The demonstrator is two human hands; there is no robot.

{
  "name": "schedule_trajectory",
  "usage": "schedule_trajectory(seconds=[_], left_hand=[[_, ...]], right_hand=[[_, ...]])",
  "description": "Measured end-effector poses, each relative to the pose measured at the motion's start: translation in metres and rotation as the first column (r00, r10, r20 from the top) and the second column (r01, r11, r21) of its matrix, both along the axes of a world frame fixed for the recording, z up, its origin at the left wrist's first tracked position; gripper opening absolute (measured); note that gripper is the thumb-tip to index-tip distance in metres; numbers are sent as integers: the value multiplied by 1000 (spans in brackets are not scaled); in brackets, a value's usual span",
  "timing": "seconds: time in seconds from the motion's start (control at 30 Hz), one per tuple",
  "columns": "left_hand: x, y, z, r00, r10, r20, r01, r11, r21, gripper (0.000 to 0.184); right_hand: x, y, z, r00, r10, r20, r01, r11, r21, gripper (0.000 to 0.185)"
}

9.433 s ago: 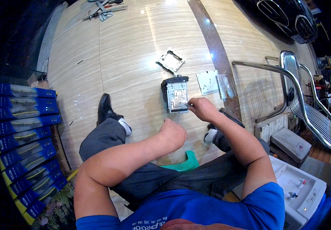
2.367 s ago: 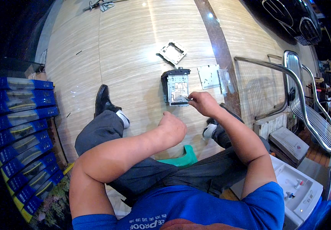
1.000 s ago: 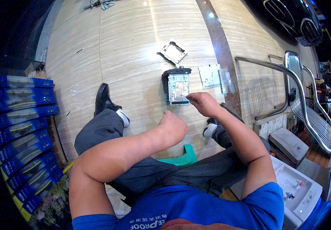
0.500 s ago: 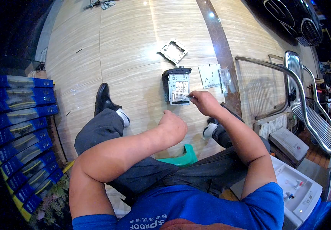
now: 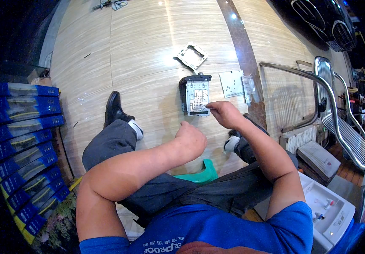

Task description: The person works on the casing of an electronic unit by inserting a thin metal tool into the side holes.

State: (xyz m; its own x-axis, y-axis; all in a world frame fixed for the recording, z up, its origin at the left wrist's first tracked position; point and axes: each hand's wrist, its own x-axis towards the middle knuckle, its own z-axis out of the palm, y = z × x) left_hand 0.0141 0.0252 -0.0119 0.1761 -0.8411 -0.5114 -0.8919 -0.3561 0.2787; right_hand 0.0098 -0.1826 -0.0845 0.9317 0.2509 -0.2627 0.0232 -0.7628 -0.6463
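A car stereo unit [image 5: 197,96], metal-cased with a black front panel, sits on the tiled floor in front of me. Over its right edge, my right hand [image 5: 225,114] pinches a thin metal tool [image 5: 204,105], whose tip lies over the perforated plate; its exact kind is too small to make out. Just below the unit, my left hand [image 5: 191,139] is closed, knuckles up and apart from the case. Its fingers are mostly hidden, so anything inside them does not show.
A metal bracket frame [image 5: 184,54] lies beyond the unit, a flat metal cover [image 5: 231,84] and ribbed metal piece [image 5: 247,89] to its right. A chrome-framed chair [image 5: 320,84] stands right, blue boxes [image 5: 28,114] left. Something green [image 5: 199,175] shows between my legs.
My right hand has shifted very slightly, with the tool's angle over the unit changing a little. The left hand and the stereo unit stay in place.
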Motion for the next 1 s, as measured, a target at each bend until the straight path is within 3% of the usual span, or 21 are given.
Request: schedule_trajectory(seconds=[0.23,0.57,0.73,1.0], left_hand=[[0,1,0,1000,2,9,-2,1000,-14,18],[-1,0,-3,1000,5,11,-5,1000,-9,19],[0,0,-1,1000,6,11,-6,1000,7,19],[0,0,-1,1000,1,-1,-1,1000,-2,18]], right_hand=[[2,2,5,996,-12,-89,9,999,-33,25],[3,3,10,999,-18,-44,15,998,-62,19],[1,2,7,996,-31,-78,33,999,17,21],[0,2,3,999,3,-54,-4,1000,-15,26]])
